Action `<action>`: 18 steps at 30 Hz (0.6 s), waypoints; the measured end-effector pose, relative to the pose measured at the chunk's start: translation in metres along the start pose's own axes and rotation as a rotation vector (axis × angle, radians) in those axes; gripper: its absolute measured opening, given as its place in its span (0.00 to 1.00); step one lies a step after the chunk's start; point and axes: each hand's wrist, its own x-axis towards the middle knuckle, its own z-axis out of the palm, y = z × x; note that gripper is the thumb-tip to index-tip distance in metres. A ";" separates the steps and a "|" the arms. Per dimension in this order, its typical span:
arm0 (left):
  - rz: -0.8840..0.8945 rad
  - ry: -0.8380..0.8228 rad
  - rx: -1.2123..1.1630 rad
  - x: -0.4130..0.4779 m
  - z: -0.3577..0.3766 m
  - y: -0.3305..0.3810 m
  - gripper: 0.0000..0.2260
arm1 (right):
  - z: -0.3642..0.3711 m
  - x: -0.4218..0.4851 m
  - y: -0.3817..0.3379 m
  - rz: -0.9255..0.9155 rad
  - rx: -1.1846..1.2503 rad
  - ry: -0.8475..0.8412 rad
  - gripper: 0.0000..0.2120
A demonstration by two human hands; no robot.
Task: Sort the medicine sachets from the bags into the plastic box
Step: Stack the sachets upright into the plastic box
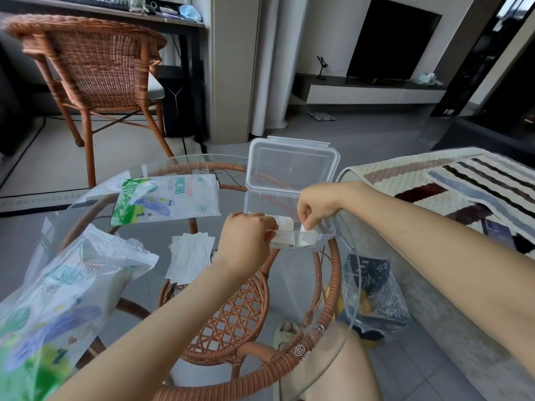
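A round glass table on a rattan frame was observed, with a clear plastic box set at its far right part. The hinged lid was found raised, standing upright behind the base.

The left hand was noted at the near-left corner of the plastic box, fingers curled over the rim and grasping it. The thumb could not be seen. The right hand was held over the right end of the box, fingertips turned down and pinched on a white sachet standing inside the base. Further sachets, upright and packed side by side, were recorded in the left part of the base, between the two hands.

A loose stack of white sachets was found lying flat on the glass, just left of the left wrist. A printed bag lay flat beyond it, well apart from the box. A second printed bag, crumpled and open-mouthed, was noted at the near-left edge.

A rattan chair was seen beyond the table at left, and a patterned quilted cover at right. A clear bag with dark contents was visible below the glass at right.
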 end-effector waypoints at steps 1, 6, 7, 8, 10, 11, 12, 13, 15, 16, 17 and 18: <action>0.001 0.003 0.002 0.000 0.000 0.000 0.06 | 0.001 0.001 -0.001 -0.001 0.004 -0.003 0.10; -0.008 -0.020 -0.001 0.000 0.000 0.001 0.08 | 0.013 0.004 -0.005 0.003 -0.034 0.109 0.09; -0.011 -0.025 -0.003 0.000 -0.001 0.001 0.08 | 0.015 0.002 -0.006 0.002 -0.055 0.146 0.10; -0.011 -0.028 -0.004 0.000 -0.001 0.001 0.09 | 0.018 0.001 -0.006 0.002 -0.071 0.168 0.11; -0.013 -0.031 -0.005 0.000 -0.001 0.001 0.09 | 0.022 -0.002 -0.005 0.008 -0.081 0.165 0.15; -0.017 -0.037 -0.005 0.000 -0.001 0.001 0.09 | 0.024 -0.004 -0.005 0.009 -0.088 0.150 0.16; -0.022 -0.046 -0.003 0.000 -0.001 0.001 0.10 | 0.025 -0.005 -0.006 0.005 -0.098 0.131 0.17; -0.028 -0.057 0.002 0.000 -0.001 0.001 0.10 | 0.025 -0.006 -0.007 -0.001 -0.105 0.111 0.17; -0.040 -0.062 0.006 0.000 -0.002 0.003 0.10 | 0.022 -0.007 -0.008 -0.010 -0.105 0.072 0.19; -0.045 -0.062 0.005 0.000 -0.002 0.003 0.10 | 0.020 -0.008 -0.008 -0.010 -0.098 0.053 0.19; -0.050 -0.061 0.004 0.000 -0.002 0.003 0.10 | 0.017 -0.008 -0.007 -0.008 -0.098 0.034 0.19; -0.054 -0.061 0.007 0.000 -0.002 0.004 0.10 | 0.014 -0.008 -0.007 -0.007 -0.108 0.016 0.17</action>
